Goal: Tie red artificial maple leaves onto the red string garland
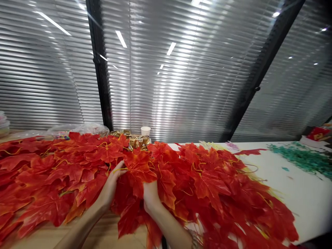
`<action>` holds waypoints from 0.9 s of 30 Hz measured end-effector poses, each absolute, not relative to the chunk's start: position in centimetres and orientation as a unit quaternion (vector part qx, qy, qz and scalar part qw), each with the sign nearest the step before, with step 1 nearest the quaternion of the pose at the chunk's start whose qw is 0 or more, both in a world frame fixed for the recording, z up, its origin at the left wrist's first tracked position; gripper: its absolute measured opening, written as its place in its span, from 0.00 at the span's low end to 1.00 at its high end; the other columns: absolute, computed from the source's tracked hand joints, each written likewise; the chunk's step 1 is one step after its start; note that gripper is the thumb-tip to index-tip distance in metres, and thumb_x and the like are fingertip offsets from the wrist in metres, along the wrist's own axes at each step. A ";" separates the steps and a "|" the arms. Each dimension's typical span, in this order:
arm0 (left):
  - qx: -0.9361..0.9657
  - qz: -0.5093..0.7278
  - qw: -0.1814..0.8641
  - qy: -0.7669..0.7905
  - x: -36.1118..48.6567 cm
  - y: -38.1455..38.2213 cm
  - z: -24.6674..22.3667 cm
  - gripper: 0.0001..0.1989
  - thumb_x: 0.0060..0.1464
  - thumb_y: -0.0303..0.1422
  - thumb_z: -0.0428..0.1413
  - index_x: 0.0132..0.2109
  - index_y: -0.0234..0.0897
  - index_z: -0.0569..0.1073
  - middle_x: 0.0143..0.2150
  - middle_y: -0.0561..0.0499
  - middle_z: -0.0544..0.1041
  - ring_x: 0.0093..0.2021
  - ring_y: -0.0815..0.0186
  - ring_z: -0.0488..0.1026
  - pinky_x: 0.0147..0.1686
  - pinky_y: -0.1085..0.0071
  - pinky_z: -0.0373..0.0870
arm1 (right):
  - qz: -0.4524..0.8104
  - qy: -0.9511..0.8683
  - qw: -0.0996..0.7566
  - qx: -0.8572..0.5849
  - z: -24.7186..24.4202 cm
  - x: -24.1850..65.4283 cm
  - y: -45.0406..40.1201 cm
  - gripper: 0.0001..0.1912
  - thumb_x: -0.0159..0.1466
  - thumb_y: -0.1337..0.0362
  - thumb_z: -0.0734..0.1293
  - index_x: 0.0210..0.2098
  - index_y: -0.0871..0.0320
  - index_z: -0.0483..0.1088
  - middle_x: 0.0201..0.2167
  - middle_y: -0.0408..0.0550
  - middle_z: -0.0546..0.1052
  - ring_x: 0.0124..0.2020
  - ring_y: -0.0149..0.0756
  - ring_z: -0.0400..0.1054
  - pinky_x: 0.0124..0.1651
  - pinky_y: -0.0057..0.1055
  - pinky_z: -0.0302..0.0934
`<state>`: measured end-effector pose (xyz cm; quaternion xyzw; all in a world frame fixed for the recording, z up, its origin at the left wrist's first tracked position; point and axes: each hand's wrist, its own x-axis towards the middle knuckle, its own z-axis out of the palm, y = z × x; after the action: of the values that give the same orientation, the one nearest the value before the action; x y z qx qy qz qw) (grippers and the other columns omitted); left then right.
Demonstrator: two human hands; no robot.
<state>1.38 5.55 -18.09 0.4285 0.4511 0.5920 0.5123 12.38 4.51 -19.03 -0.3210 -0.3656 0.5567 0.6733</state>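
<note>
A thick heap of red artificial maple leaves (212, 186) with yellow stems spreads across the table in front of me. My left hand (112, 183) grips one red maple leaf (138, 164) by its left side, where a yellow stem shows at the fingertips. From below right, my right hand (151, 195) reaches up to the same leaf; its fingers are hidden behind the leaf. More leaves hang down between my two wrists.
Behind the heap stand a white paper cup (145, 131) and gold foil packets (138, 142). A clear plastic bag (90, 129) lies at back left. Green shredded material (303, 159) covers part of the white tabletop (301, 197). Blinds (181, 86) rise behind.
</note>
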 end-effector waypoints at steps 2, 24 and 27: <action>0.411 0.599 0.532 0.435 1.7 5.2 -17.8 0.19 0.40 0.34 0.52 0.44 0.38 0.71 0.43 0.50 0.75 0.47 0.54 0.69 0.41 0.64 0.67 | 0.570 -0.390 0.659 -0.300 -18.9 12.5 4.4 0.05 0.50 0.65 0.66 0.27 0.59 0.72 0.26 0.45 0.74 0.28 0.33 0.65 0.33 0.28 0.61; 0.553 0.578 0.331 0.500 1.6 4.7 -16.6 0.14 0.44 0.39 0.57 0.39 0.38 0.72 0.34 0.52 0.73 0.35 0.64 0.70 0.34 0.74 0.66 | 0.629 -0.301 0.652 -0.298 -19.5 12.6 4.2 0.12 0.47 0.60 0.66 0.31 0.58 0.68 0.29 0.44 0.74 0.29 0.33 0.65 0.32 0.28 0.61; 0.568 0.577 0.304 0.502 1.5 4.9 -16.6 0.12 0.45 0.41 0.56 0.27 0.36 0.69 0.23 0.55 0.69 0.25 0.69 0.66 0.24 0.77 0.63 | 0.587 -0.317 0.666 -0.334 -19.3 12.7 4.3 0.11 0.45 0.64 0.69 0.29 0.59 0.68 0.28 0.43 0.74 0.29 0.32 0.65 0.34 0.28 0.61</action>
<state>1.54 4.88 -16.57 0.5679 0.5025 0.5768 0.3039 12.68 4.25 -19.33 -0.3337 -0.3170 0.5873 0.6657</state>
